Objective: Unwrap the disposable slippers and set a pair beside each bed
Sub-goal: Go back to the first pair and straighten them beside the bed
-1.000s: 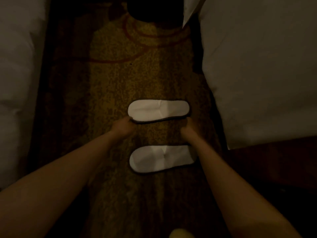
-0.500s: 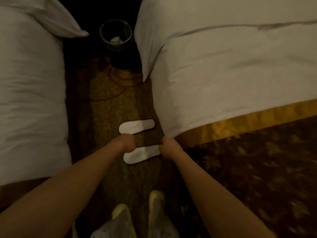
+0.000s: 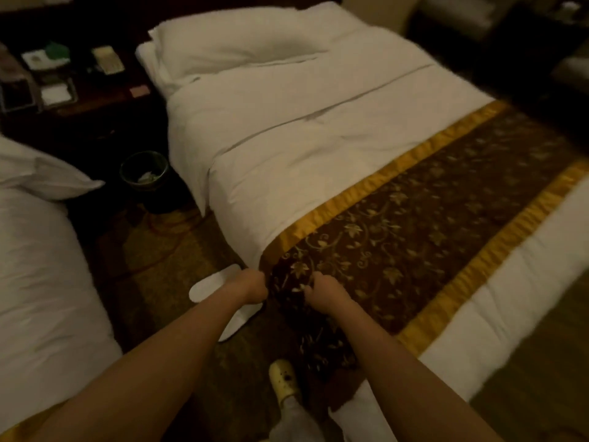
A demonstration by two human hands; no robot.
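Note:
Two white disposable slippers lie side by side on the patterned carpet, close to the near corner of the right bed [image 3: 318, 138]. The far slipper [image 3: 212, 282] shows in full; the near slipper [image 3: 237, 320] is partly covered by my left forearm. My left hand [image 3: 251, 287] hovers over them with the fingers curled shut and nothing in it. Beside it, my right hand [image 3: 325, 293] is also curled shut and holds nothing. It sits in front of the brown and gold bed runner [image 3: 446, 218].
A second white bed [image 3: 38, 266] fills the left side, with a narrow carpet aisle between the beds. A dark waste bin [image 3: 144, 173] with rubbish stands at the aisle's far end. Behind it is a cluttered nightstand [image 3: 63, 74]. My yellow shoe [image 3: 285, 382] is below.
My view has risen and swung right, from close above the slippers to high over the right bed. Both hands have come off the slippers, which stay on the carpet.

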